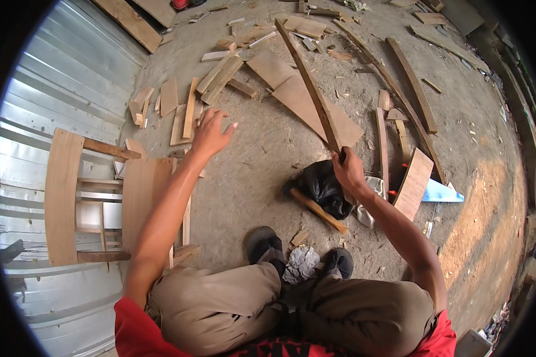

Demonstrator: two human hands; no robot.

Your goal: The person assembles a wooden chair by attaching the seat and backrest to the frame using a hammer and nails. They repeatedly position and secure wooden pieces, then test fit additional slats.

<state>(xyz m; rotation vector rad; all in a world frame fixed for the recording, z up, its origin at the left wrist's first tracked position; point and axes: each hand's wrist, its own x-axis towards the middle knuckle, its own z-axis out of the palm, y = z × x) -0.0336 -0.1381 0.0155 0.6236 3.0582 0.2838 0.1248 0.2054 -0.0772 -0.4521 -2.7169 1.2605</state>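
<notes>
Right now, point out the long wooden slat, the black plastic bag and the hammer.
long wooden slat [308,83], head view, middle of its length.
black plastic bag [323,185], head view, centre of the crumpled bag.
hammer [320,211], head view, middle of its wooden handle.

At frame centre the right hand [347,168] grips a long wooden slat [308,83]; the left hand [211,132] hovers spread above scattered offcuts [181,110], upper left.

I see a bare dirt floor [268,160] strewn with wood offcuts [220,74] toward its far edge, long slats [412,83] at the right, and a black plastic bag [323,185] and hammer [317,209] mid-floor.
</notes>
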